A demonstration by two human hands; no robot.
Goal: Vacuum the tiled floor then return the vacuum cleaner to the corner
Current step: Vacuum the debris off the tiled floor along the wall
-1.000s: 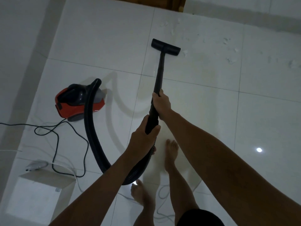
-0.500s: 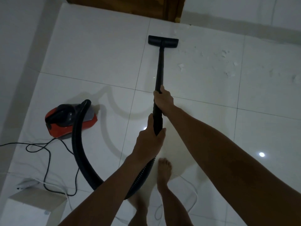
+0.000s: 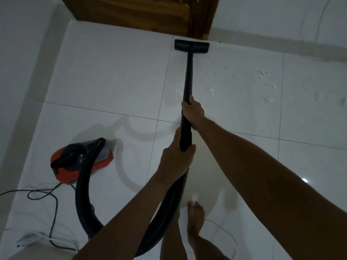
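Observation:
Both hands hold the black vacuum wand. My right hand grips it higher up, and my left hand grips the lower end where the ribbed black hose joins. The wand's flat black floor head rests on the white tiled floor close to the base of a wooden door. The hose loops back to the red and black vacuum cleaner body, which sits on the floor to my left. White scraps of debris lie scattered to the right of the wand.
A wooden door and its frame stand at the far edge, with white walls on the left and back right. A black power cord snakes over the floor at lower left near a white box. A white cable lies by my bare feet.
The floor head has slid forward toward the door, past a scrap that lay beside it. I have stepped forward, so the vacuum body now sits lower left in view.

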